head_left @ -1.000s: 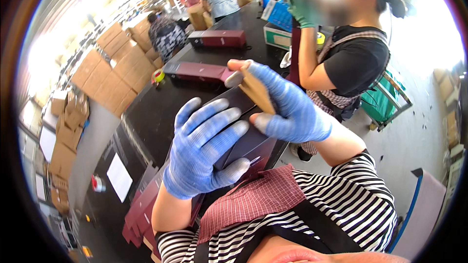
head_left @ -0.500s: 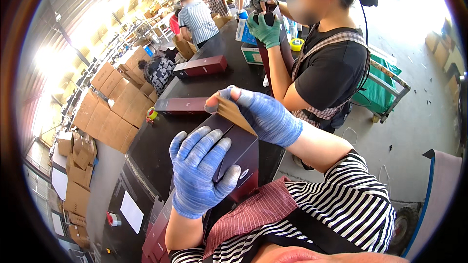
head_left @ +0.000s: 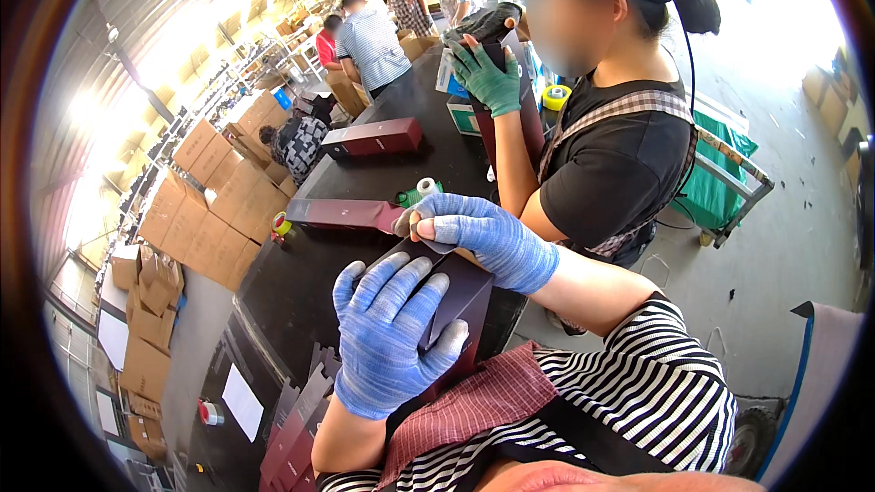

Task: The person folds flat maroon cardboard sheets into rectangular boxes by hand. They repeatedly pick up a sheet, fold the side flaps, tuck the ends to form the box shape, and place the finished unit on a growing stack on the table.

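A tall dark maroon carton (head_left: 467, 290) stands upright in front of me at the near end of the black table. My left hand (head_left: 387, 337), in a blue knit glove, lies with its fingers stretched over the carton's top and side. My right hand (head_left: 474, 230), gloved alike with thumb and fingertip bare, pinches the top flap at the far edge. That flap now lies low, and its edge is partly hidden by my fingers.
Maroon cartons (head_left: 372, 138) lie on the black table (head_left: 273, 287), with flat carton blanks (head_left: 296, 428) at my lower left. Tape rolls (head_left: 211, 413) sit near the edge. At my right a co-worker in green gloves (head_left: 490, 77) holds another carton. Brown boxes (head_left: 239, 191) are stacked leftward.
My right hand has brought the raised flap, brown inside showing before, down toward the carton's top. My left hand has shifted slightly right. The co-worker's green-gloved fingers have straightened.
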A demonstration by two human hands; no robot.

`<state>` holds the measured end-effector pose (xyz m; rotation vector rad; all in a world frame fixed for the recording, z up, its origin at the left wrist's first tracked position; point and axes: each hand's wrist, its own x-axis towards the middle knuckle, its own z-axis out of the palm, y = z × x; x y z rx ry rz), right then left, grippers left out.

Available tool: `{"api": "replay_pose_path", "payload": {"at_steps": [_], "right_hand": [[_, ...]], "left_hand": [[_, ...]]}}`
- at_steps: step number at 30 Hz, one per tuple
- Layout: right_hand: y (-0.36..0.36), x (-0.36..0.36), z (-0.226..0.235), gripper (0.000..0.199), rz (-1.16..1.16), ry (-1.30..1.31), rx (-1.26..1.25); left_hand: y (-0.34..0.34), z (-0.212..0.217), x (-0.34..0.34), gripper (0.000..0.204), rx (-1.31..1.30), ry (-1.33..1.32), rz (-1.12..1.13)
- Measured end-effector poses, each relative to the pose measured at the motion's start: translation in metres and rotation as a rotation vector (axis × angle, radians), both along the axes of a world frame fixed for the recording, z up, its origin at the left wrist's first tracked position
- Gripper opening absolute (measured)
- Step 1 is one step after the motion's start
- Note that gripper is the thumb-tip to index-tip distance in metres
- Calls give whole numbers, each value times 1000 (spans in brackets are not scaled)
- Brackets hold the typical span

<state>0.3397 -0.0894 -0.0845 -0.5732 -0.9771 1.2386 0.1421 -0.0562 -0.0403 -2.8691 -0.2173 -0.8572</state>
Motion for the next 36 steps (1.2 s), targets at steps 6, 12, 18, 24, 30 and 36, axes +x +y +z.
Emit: {"api": "replay_pose_path", "payload": {"at_steps": [6,12,18,24,30,36], "right_hand": [[5,14,-3,19,-40,-125,60],[-6,3,6,15,-61,-217,116],[-24,-1,21,15,-145,-318,-5],[-30,-13,30,16,-148,-459,-24],[-28,-17,31,10,-221,-711,74],[-31,-28,42,12,-333,-939,93]], "left_hand": [[0,2,8,41,-14,17,-6],[0,-2,-1,54,-78,-85,-36],[8,-40,-8,111,-301,-336,-84],[3,-41,-15,114,-295,-370,-84],[2,-44,-23,117,-297,-368,-68],[2,-46,-29,117,-268,-432,-86]]}}
